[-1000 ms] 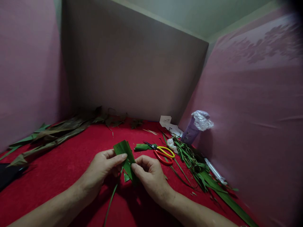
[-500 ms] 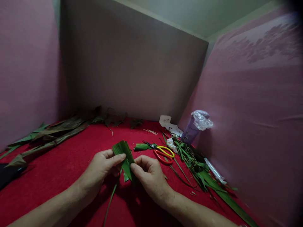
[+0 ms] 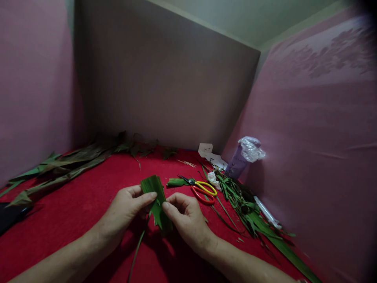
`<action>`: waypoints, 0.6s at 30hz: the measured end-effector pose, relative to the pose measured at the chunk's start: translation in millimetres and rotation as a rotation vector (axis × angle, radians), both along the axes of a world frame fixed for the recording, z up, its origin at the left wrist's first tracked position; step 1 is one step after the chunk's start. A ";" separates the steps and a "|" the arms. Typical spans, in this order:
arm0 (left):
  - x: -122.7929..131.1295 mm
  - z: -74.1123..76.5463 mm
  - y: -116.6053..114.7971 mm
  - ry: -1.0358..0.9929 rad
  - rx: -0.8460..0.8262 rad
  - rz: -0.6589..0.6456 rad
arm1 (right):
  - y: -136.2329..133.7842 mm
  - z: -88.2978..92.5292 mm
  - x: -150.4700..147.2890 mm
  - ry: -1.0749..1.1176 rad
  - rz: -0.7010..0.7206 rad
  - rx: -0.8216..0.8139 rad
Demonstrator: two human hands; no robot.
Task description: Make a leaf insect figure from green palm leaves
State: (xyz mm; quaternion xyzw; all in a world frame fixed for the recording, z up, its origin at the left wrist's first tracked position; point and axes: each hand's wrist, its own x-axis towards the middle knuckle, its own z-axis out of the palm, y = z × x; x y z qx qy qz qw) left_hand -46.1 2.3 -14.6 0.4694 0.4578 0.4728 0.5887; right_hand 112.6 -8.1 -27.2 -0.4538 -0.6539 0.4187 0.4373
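Note:
Between my two hands is a green leaf piece (image 3: 153, 185), folded in layers and held above the red cloth. My left hand (image 3: 131, 204) pinches its left side, thumb on top and fingers behind. At the leaf's right edge, my right hand (image 3: 185, 216) grips with thumb and forefinger. A thin stem (image 3: 138, 247) hangs down from below the left fingers. Just beyond the hands lie scissors (image 3: 202, 190) with one yellow and one red handle, their dark blades resting on another folded leaf piece (image 3: 176, 182).
Green leaf scraps (image 3: 238, 200) are heaped at right, near a purple container (image 3: 237, 162) topped with clear plastic. Long dried leaves (image 3: 79, 159) lie at back left. Thin sticks (image 3: 187, 163) and white papers (image 3: 216, 160) are at the back. A dark flat object (image 3: 11, 216) sits at left.
The lower part of the held leaf has swung to lie flatter and shows more of its broad face. Both hands keep their grip almost in place.

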 end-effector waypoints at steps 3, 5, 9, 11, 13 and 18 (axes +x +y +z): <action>-0.7 -2.9 0.9 -0.005 0.007 -0.002 | 0.7 -0.8 -0.3 0.006 -0.006 -0.001; -1.2 -3.8 1.5 -0.012 0.001 -0.009 | 1.4 -1.6 -0.2 0.017 -0.006 0.004; -1.8 -3.4 1.9 -0.082 -0.032 -0.072 | 3.0 -2.5 0.0 0.037 -0.004 -0.017; -1.7 -1.9 1.6 -0.117 -0.040 -0.099 | 3.6 -2.5 0.0 0.046 0.001 -0.027; -1.1 0.7 0.7 -0.124 -0.048 -0.095 | 4.0 -2.5 0.1 0.055 0.006 -0.025; 0.7 7.3 -2.2 -0.120 -0.067 -0.076 | 5.2 -3.7 0.4 0.062 0.021 -0.013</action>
